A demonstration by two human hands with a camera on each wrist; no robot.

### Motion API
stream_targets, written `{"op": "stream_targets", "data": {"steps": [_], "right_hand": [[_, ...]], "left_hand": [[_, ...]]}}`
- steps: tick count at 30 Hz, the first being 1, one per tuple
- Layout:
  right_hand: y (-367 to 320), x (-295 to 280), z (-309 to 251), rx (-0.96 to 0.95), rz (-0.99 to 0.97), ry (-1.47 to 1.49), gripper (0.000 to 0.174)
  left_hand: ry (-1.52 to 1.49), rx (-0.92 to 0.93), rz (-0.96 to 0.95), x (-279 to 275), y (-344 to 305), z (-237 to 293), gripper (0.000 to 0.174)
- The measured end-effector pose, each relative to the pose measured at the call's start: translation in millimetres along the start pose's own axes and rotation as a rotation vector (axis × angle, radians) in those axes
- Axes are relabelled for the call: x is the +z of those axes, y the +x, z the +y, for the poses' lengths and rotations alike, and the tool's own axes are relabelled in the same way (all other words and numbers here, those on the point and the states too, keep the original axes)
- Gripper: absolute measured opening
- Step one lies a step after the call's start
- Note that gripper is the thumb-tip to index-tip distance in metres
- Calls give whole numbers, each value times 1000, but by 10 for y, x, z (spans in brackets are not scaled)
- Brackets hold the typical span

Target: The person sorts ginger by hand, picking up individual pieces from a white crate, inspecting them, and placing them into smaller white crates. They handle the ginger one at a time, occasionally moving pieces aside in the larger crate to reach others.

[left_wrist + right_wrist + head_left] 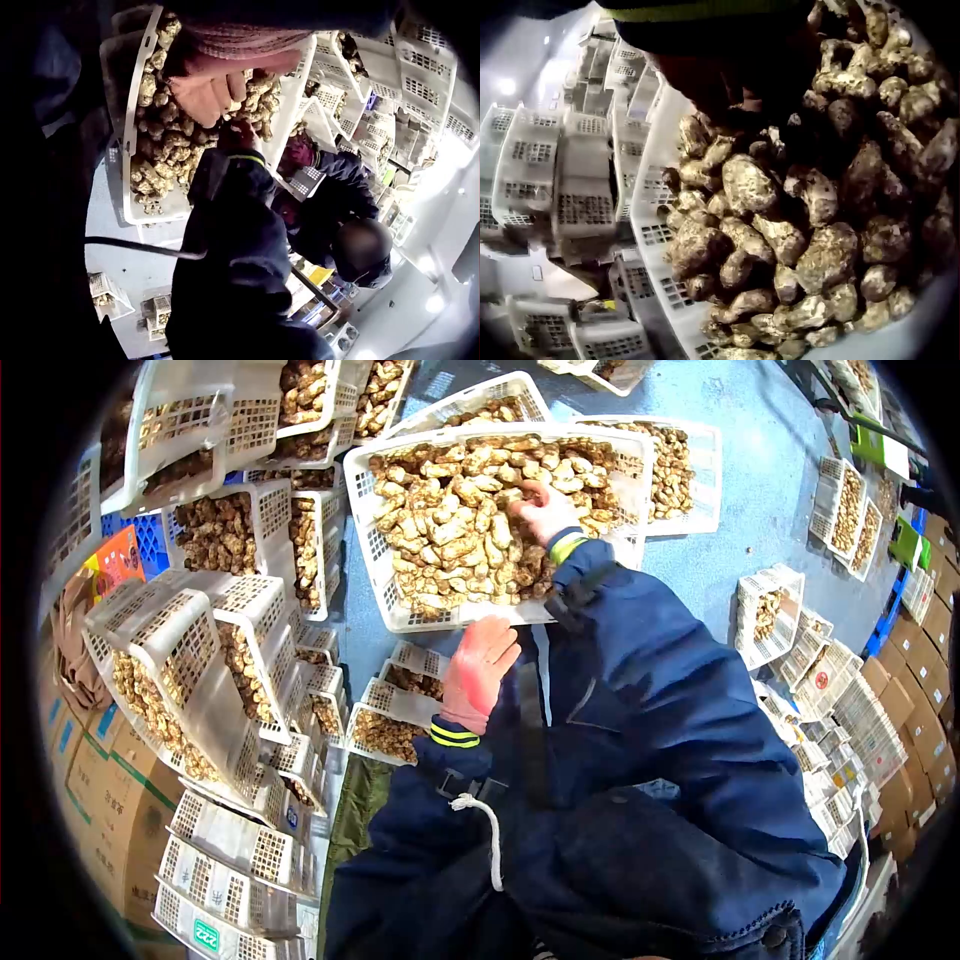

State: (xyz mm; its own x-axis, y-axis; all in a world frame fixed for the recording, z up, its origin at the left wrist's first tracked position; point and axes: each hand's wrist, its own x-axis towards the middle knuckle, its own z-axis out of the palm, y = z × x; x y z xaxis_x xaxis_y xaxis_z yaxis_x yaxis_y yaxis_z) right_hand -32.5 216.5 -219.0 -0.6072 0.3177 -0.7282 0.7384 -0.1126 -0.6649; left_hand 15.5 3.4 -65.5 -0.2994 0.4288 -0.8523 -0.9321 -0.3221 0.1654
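Note:
A white plastic crate (365, 575) stands before me, heaped with pale brown, earth-marked mushrooms (450, 525). My right hand (550, 515) reaches into the heap right of its middle, fingers bent down among the mushrooms. In the right wrist view that hand (742, 86) is in deep shadow, and I cannot tell whether it pinches a mushroom. My left hand (480, 670), in a pinkish glove with a knit cuff, is held at the crate's near edge, fingers extended and nothing in them. The left wrist view has its fingers (202, 97) overlapping the mushrooms.
More mushroom crates (215, 535) are stacked on my left, above cardboard boxes (120, 800). Behind the main crate sits another filled crate (700, 500). Further crates (770, 615) stand on the blue floor (735, 555) at right. Another person (337, 180) works beside a crate.

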Motion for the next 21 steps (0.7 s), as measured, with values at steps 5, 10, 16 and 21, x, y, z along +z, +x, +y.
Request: {"op": "stream_targets", "data": {"steps": [5, 10, 16, 21], "right_hand": [[-604, -380, -168, -1, -434, 838, 61], [-852, -411, -316, 62, -569, 1103, 51], [-814, -326, -525, -7, -522, 958, 36], [-766, -367, -462, -51, -532, 889, 25]], "left_hand": [[34, -13, 77, 2, 17, -12, 43], [7, -31, 93, 72, -5, 7, 38], [570, 245, -83, 0, 20, -111, 35], [1101, 431, -99, -58, 64, -175, 35]]}}
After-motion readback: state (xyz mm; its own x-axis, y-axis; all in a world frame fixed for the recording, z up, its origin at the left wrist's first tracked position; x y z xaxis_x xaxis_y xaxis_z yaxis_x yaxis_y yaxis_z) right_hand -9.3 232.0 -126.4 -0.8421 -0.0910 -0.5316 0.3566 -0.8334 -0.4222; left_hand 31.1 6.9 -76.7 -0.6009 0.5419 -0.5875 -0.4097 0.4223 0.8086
